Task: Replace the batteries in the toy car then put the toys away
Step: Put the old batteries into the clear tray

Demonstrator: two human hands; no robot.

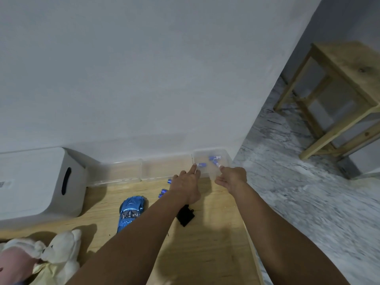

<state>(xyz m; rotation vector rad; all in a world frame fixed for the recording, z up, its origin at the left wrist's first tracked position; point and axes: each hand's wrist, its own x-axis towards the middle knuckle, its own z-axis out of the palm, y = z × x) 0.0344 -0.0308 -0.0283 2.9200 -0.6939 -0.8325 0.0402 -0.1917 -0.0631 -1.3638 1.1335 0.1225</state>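
Clear tub [226, 159] holds blue batteries [213, 158]: both hands reach in, left [186, 185] pinching one, right [231, 178] pinching another (battery-fetching step, I judge); next, carry them to the car [130, 210] left of it.

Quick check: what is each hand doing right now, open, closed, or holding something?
Left hand: pinches a blue battery over the clear box.
Right hand: pinches another blue battery at the same box.

Bare tabletop [216, 233] lies open near the right edge; toy car [130, 210], batteries [163, 191] and black cover [185, 215] obstruct the left.
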